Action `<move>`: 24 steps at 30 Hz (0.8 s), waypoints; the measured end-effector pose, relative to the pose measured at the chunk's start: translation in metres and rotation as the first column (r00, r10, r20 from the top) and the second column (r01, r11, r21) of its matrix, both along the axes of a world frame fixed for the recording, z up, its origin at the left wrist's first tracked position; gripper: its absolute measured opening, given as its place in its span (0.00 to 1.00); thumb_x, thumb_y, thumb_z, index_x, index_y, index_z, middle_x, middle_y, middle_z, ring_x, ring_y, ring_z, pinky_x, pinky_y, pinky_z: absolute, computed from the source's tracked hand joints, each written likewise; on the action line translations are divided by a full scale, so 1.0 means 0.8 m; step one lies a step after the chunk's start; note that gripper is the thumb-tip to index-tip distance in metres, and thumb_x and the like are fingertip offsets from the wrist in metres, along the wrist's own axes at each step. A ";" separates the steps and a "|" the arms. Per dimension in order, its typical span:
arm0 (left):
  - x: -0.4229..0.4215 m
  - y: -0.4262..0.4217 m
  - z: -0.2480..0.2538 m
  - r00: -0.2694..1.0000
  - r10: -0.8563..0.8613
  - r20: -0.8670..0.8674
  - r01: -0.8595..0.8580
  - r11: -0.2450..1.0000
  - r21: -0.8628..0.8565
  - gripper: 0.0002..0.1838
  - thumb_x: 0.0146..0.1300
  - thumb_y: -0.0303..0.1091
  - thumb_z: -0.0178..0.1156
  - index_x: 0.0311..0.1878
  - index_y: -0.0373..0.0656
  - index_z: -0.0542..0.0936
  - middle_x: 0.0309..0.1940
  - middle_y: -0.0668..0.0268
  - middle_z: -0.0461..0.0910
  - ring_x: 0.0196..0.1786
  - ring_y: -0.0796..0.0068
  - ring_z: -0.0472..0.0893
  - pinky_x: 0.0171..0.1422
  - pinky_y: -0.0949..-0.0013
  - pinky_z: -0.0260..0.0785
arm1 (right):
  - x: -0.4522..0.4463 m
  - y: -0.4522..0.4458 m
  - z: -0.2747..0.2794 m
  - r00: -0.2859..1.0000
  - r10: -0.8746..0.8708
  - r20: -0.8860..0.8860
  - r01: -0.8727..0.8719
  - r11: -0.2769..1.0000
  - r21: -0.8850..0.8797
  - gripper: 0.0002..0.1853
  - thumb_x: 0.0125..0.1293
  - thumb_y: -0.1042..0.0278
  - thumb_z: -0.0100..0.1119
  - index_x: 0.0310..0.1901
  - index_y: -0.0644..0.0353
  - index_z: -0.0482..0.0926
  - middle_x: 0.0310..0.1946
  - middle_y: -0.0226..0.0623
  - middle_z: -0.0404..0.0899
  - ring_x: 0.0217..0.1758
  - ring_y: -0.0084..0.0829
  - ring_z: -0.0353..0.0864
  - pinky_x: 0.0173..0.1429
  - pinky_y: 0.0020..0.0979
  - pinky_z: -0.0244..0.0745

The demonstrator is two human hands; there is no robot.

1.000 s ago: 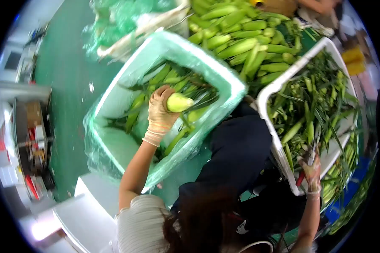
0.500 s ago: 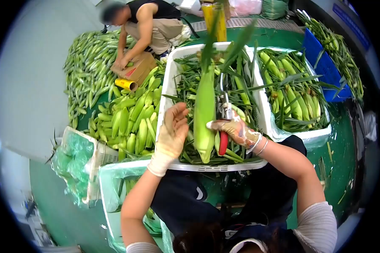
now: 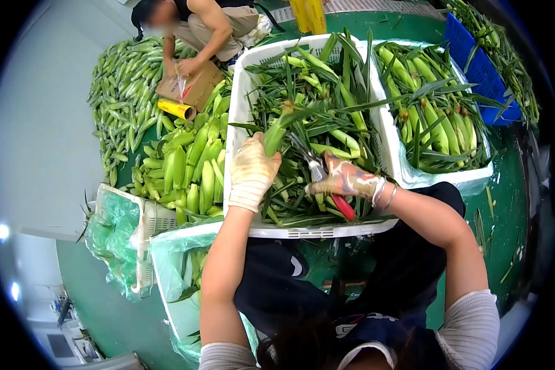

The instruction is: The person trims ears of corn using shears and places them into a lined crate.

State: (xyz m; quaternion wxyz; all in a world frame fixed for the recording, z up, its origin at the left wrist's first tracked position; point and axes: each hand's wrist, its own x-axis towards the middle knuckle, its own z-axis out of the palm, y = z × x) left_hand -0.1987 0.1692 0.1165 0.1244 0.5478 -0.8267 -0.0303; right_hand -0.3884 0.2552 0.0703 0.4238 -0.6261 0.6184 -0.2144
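Note:
In a white crate (image 3: 235, 92) of trimmed leaves and husks, my gloved left hand (image 3: 254, 169) is closed round an ear of corn (image 3: 275, 134). Its brownish end points up and away from me, while the hand covers its lower part. My right hand (image 3: 346, 180), in a stained, patterned glove, grips pruning shears (image 3: 316, 170) with a red handle. Their metal blades slant up and left, close to the corn but apparently not on it; I cannot tell whether the blades are parted. Cut leaves (image 3: 327, 123) lie beneath both hands.
To the right stands a white crate with unhusked corn (image 3: 435, 126), beside a blue crate (image 3: 478, 68). Trimmed ears (image 3: 182, 163) are piled left, near wrapped ears (image 3: 126, 92). A co-worker (image 3: 206, 28) crouches by a cardboard box (image 3: 197, 86). Green plastic bags (image 3: 112, 225) fill a basket.
My left hand, open beside the corn before, has closed round it. The ear has swung from lying lengthwise between my hands to the left hand. The shears now tilt left; the view has shifted slightly.

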 end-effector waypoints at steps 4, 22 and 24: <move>0.001 0.015 -0.004 0.997 -0.049 0.065 0.050 0.998 -0.022 0.26 0.47 0.40 0.67 0.50 0.42 0.75 0.39 0.54 0.80 0.44 0.57 0.80 0.48 0.59 0.73 | -0.001 -0.017 0.021 0.992 -0.010 0.127 -0.014 0.983 0.181 0.36 0.48 0.39 0.68 0.44 0.66 0.68 0.36 0.41 0.73 0.40 0.31 0.71 0.46 0.31 0.68; 0.025 0.013 -0.012 0.980 -0.068 -0.185 0.114 0.961 0.251 0.32 0.48 0.43 0.67 0.56 0.40 0.73 0.45 0.51 0.80 0.48 0.54 0.80 0.52 0.62 0.72 | -0.006 -0.036 -0.009 0.939 0.067 0.337 -0.091 0.994 0.057 0.25 0.51 0.48 0.68 0.37 0.63 0.73 0.30 0.32 0.73 0.35 0.25 0.67 0.39 0.29 0.64; 0.021 0.017 -0.005 0.982 -0.081 -0.173 0.125 0.957 0.263 0.32 0.49 0.44 0.66 0.57 0.40 0.73 0.48 0.53 0.79 0.50 0.55 0.79 0.55 0.61 0.71 | -0.001 -0.039 -0.026 0.872 0.043 0.487 -0.099 0.991 0.090 0.22 0.51 0.62 0.71 0.44 0.63 0.75 0.33 0.33 0.79 0.35 0.24 0.77 0.42 0.27 0.73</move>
